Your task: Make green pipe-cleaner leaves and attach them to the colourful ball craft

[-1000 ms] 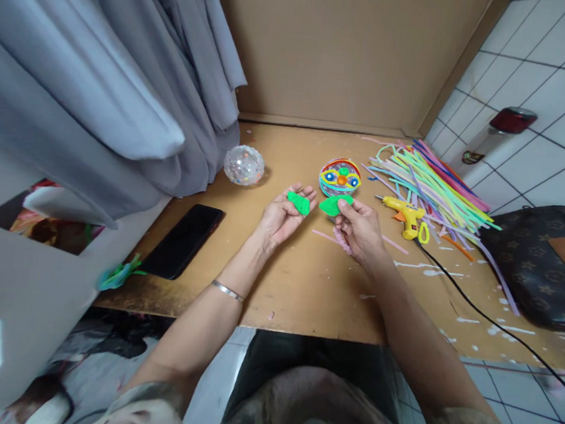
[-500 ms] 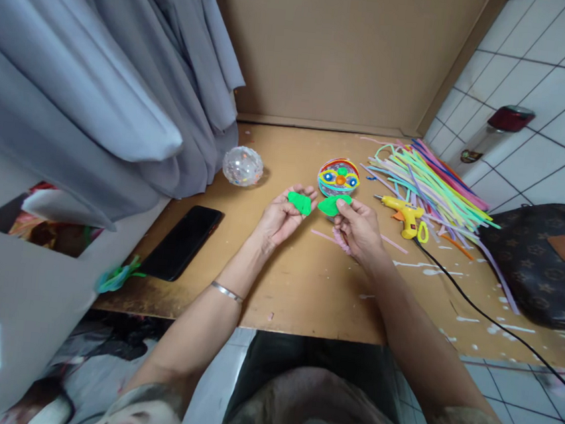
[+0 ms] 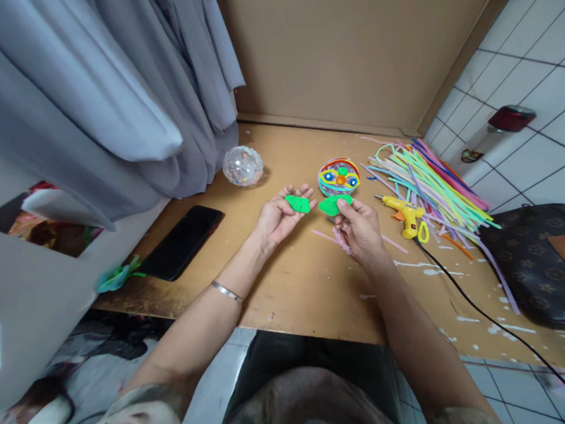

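Note:
My left hand (image 3: pixel 282 217) holds a small green leaf-shaped piece (image 3: pixel 297 204) between thumb and fingers, palm turned up. A second green leaf-shaped piece (image 3: pixel 332 205) is pinched in my right hand (image 3: pixel 358 226), with its pointed end toward the left hand. The two pieces are close but apart. Just beyond them sits a round ball (image 3: pixel 340 177) decorated with coloured strips, two blue eye-like dots and an orange centre. Under my right hand lies a pink fuzzy twisted piece (image 3: pixel 340 239), partly hidden by the fingers.
A clear ball (image 3: pixel 243 166) sits at the back left, a black phone (image 3: pixel 182 242) nearer the left edge. On the right lie a yellow glue gun (image 3: pixel 405 214) with its cord, a heap of coloured pipe cleaners (image 3: pixel 430 179) and a dark patterned bag (image 3: pixel 542 264). Grey cloth (image 3: pixel 177 62) hangs at left.
The green piece in my left hand has tipped flatter and shifted slightly left. My right hand and its piece look nearly unmoved.

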{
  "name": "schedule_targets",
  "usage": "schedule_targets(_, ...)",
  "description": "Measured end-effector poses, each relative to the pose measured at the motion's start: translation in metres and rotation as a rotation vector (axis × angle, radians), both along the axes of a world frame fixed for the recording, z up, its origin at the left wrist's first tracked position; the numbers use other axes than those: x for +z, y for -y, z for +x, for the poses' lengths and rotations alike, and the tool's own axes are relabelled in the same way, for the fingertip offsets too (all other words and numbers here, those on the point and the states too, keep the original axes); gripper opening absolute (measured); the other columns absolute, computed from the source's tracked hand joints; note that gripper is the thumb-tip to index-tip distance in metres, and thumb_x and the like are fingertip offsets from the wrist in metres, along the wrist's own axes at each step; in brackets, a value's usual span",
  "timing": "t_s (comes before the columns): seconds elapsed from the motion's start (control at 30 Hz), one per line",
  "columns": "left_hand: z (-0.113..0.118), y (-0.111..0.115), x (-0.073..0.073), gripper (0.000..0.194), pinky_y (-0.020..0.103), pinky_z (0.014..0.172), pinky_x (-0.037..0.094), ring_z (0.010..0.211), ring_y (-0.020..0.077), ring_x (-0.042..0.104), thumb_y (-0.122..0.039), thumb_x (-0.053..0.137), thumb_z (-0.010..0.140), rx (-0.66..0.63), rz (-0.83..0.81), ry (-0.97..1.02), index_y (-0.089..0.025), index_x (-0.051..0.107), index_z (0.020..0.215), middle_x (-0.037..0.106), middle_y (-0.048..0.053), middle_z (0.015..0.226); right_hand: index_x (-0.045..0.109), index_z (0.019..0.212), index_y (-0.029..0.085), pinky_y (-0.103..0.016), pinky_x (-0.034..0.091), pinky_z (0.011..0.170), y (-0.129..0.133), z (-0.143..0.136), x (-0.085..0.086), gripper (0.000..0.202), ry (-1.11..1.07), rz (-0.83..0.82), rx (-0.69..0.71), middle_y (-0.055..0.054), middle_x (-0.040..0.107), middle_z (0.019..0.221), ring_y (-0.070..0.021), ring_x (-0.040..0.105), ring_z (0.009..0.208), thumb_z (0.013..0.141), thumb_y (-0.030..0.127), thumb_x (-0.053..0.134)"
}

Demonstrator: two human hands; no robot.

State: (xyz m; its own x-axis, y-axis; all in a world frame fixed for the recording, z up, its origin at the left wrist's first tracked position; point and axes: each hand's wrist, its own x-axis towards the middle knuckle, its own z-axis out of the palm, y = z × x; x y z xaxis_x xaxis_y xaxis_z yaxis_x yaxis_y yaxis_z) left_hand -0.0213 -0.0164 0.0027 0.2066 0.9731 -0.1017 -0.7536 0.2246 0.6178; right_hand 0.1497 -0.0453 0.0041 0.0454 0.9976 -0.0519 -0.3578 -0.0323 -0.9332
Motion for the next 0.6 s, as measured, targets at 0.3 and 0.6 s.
schedule_targets(0.3,0.0055,-0.0016,-0.0003,0.030,0.043,0.109,0.048,0.104,0.0184,0.069,0.009,0.047,0.060,0.097,-0.005,-0.033,-0.017,0.052,0.072,0.063,0.001,0.077,0.061,0.073,0.019,-0.018,0.026,0.028,0.0004,-0.0013,-0.0006,0.035,-0.009,0.012,-0.001,0.006,0.054,0.049,-0.0064,0.042,0.035,0.068,0.043,0.086)
schedule_targets(0.6,0.0047,-0.0010,0.0005,0.040,0.035,0.110,0.045,0.106,0.0148,0.069,0.011,0.037,0.044,0.109,-0.048,-0.030,-0.016,0.053,0.070,0.063,0.000,0.077,0.063,0.074,0.020,-0.017,0.032,0.034,0.0007,0.0003,0.0004,0.037,0.023,0.057,0.030,0.005,0.056,0.054,-0.0070,0.046,0.043,0.066,0.047,0.087)
